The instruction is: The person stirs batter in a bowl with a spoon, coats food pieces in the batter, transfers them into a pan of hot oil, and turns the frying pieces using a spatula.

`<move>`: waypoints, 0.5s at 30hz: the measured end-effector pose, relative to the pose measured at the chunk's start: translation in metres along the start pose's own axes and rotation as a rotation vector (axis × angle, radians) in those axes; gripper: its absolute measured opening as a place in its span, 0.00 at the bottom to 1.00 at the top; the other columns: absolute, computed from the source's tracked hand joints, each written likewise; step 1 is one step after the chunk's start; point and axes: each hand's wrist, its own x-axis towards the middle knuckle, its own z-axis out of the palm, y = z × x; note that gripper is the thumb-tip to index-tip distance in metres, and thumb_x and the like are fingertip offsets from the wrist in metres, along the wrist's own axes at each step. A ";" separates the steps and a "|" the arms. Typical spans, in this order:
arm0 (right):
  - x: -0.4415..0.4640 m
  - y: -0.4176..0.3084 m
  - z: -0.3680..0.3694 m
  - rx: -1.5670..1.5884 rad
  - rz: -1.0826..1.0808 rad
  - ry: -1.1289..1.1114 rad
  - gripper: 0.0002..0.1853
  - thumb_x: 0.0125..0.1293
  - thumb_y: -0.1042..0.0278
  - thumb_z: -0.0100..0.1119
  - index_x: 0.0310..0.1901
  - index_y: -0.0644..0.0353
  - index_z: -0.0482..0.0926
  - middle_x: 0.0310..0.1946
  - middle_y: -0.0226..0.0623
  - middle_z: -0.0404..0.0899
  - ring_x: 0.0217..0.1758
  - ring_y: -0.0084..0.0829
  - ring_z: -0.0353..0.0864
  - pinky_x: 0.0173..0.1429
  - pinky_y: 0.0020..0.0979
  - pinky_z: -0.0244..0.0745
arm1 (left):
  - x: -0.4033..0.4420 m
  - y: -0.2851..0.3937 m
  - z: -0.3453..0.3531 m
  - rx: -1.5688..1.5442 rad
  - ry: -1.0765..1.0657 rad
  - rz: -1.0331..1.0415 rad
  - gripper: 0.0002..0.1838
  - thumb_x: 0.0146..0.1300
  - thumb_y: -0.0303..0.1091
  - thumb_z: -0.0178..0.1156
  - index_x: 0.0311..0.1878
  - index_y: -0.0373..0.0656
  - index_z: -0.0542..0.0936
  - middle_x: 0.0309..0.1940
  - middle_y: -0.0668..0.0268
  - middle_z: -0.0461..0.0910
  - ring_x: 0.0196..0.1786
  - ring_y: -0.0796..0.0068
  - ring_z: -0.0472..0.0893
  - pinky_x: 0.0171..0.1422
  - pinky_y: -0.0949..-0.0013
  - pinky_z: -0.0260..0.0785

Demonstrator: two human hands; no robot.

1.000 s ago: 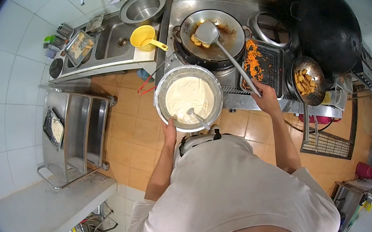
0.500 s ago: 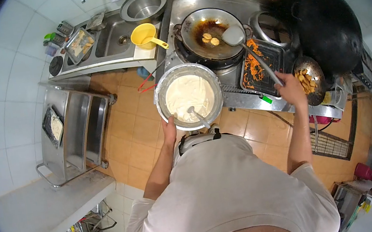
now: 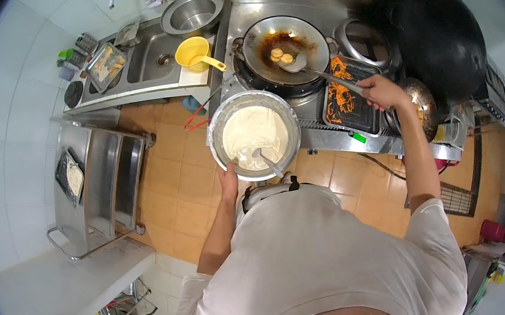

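My left hand (image 3: 227, 176) grips the near left rim of a large metal bowl (image 3: 294, 145) of pale batter, in which a ladle (image 3: 268, 162) leans. My right hand (image 3: 382, 93) is closed around the long handle of a spatula (image 3: 332, 77). Its blade lies inside the wok (image 3: 307, 30), against a few round golden pieces (image 3: 281, 56) in brown oil. Beneath the handle is a black tray (image 3: 365, 107) with orange shreds (image 3: 340, 93).
A yellow dipper (image 3: 192, 55) sits beside the sink (image 3: 153, 56), near a metal basin (image 3: 193, 12). At the right are a strainer (image 3: 422, 100) and a large black wok (image 3: 445, 46). A steel cart (image 3: 97, 178) stands at the left.
The spatula blade has lifted off the pieces, swung to the wok's right side, then come back left against them. My right hand has moved right and up. My left hand has stayed on the bowl.
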 end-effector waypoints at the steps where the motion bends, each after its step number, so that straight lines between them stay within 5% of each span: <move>1: 0.009 0.012 0.013 0.052 -0.016 0.033 0.19 0.65 0.67 0.53 0.57 0.56 0.79 0.18 0.29 0.73 0.15 0.20 0.70 0.18 0.25 0.67 | 0.003 -0.006 -0.004 0.026 -0.020 0.018 0.24 0.65 0.29 0.50 0.65 0.32 0.67 0.58 0.57 0.74 0.59 0.67 0.72 0.65 0.67 0.63; 8: 0.037 0.059 0.086 0.112 -0.097 0.215 0.23 0.64 0.66 0.59 0.61 0.55 0.76 0.20 0.32 0.77 0.17 0.22 0.74 0.20 0.28 0.69 | 0.007 -0.010 -0.005 0.019 -0.032 0.044 0.23 0.65 0.30 0.51 0.62 0.30 0.70 0.57 0.57 0.75 0.59 0.67 0.73 0.64 0.67 0.63; 9: 0.050 0.076 0.097 -0.085 -0.297 0.380 0.21 0.63 0.67 0.58 0.59 0.55 0.78 0.19 0.35 0.77 0.17 0.23 0.75 0.22 0.29 0.70 | 0.005 -0.006 -0.003 0.028 -0.023 0.045 0.23 0.65 0.30 0.52 0.62 0.30 0.70 0.57 0.57 0.75 0.59 0.67 0.73 0.64 0.67 0.63; 15: 0.039 0.054 0.095 0.237 -0.167 0.162 0.21 0.62 0.69 0.57 0.59 0.56 0.78 0.17 0.31 0.74 0.17 0.20 0.73 0.22 0.27 0.69 | 0.006 -0.008 -0.004 0.009 -0.014 0.032 0.23 0.64 0.30 0.52 0.61 0.30 0.70 0.57 0.57 0.75 0.58 0.67 0.73 0.64 0.67 0.63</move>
